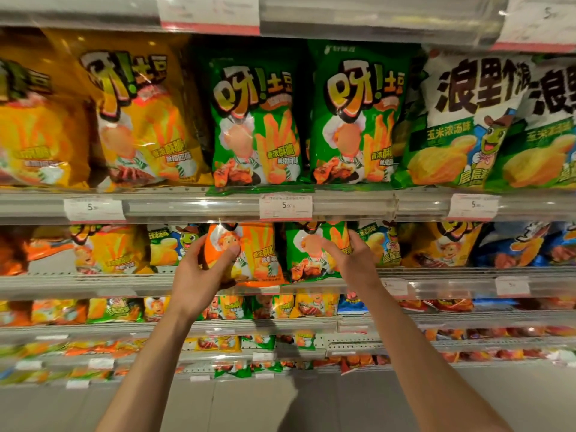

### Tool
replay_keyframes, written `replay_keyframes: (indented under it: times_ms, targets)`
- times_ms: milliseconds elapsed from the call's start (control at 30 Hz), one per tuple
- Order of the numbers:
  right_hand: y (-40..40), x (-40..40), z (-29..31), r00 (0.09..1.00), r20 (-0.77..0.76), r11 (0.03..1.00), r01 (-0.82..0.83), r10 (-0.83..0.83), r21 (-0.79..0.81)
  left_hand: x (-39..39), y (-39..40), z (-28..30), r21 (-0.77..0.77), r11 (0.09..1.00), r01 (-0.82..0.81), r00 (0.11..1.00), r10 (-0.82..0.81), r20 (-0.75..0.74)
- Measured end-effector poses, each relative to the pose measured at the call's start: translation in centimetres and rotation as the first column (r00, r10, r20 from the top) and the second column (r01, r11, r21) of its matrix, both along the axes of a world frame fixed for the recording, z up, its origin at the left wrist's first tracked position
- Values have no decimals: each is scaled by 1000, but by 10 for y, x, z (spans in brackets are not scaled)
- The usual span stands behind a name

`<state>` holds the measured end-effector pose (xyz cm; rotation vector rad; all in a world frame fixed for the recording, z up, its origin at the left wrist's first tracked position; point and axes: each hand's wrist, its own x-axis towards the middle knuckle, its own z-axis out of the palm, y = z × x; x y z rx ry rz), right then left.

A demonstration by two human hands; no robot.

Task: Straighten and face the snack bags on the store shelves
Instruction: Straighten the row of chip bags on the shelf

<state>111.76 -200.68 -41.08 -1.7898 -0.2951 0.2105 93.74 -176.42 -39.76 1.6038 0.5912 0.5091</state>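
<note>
Orange bag: the orange bag (249, 254) stands on the second shelf (93, 283) from the top, front facing out, its lower edge hanging slightly over the shelf lip.
Left hand: the left hand (199, 275) grips the orange bag at its left edge — thumb pressed on the front, fingers curled round the side.
Green bag: the small green bag (307, 260) stands just right of the orange bag, touching it, upright and facing out.
Right hand: the right hand (355, 260) holds the green bag by its right edge, thumb laid across the front, fingers wrapped behind it.
Neighbours: a white-and-green bag (165, 244) sits just left of the orange one; a similar bag (381, 247) sits right of the green one, partly behind the right hand.
Shelf above: two large green bags (255, 120) stand side by side over a price tag (285, 207), yellow bags (137, 116) to their left.
Hard to make out: the lower shelves are blurred — bags there show only as colours; the tops of both held bags are hidden behind the shelf rail.
</note>
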Motion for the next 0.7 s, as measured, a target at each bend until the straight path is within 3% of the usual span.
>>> replay_keyframes:
  times_ms: [267,467,700]
  targets:
    - [25,12,-14,998,-64,1000,6,-5,21,2,-2,-1,79,997,-3,999,6,-33]
    - [29,10,-15,988,152,996,53,-42,-69,3,-4,-5,98,995,-1,999,6,-47]
    - [37,12,-25,965,259,982,87,-41,-170,2,-2,-4,91,996,12,999,-7,-53]
